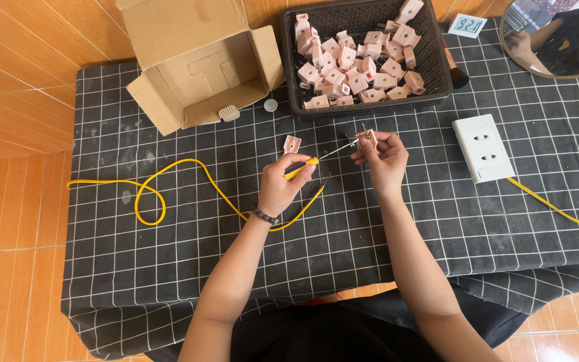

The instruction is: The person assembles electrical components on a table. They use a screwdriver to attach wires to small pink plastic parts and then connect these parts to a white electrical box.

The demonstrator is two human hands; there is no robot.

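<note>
Nearest the camera: both forearms reach out over a dark cloth with a white grid pattern (383,228) spread on an orange tiled floor.

Left hand (283,184), beaded band at the wrist, has its fingers curled tight round the yellow handle of a small screwdriver (309,163). The thin metal shaft runs up and right, tip at the piece in the other hand.

Right hand (384,157) pinches a small pale pink plastic plug part (367,138) between thumb and fingertips. The part sits at the very top of the fingers, above the palm, with small metal pins sticking up from it. Fingers closed on its sides; the screwdriver tip meets it from the left.

A long yellow cable (169,171) loops on the cloth left of the left hand, then passes under that wrist and ends just below the hands. A second loose pink plug piece (292,143) lies on the cloth just above the left hand, not touched.

Right of the hands, well apart: a white rectangular socket block (482,147) with a yellow lead (557,210) running off to the right edge.

Further back: an open brown cardboard box (199,67) tipped on its side, with a small beige ribbed piece (228,113) at its mouth and a small round white cap (271,104) beside it. Next to that, a black plastic mesh basket (289,60) full of the same pink plug parts.

Far edge: small digital clock (467,25) and a round mirror (557,40).
</note>
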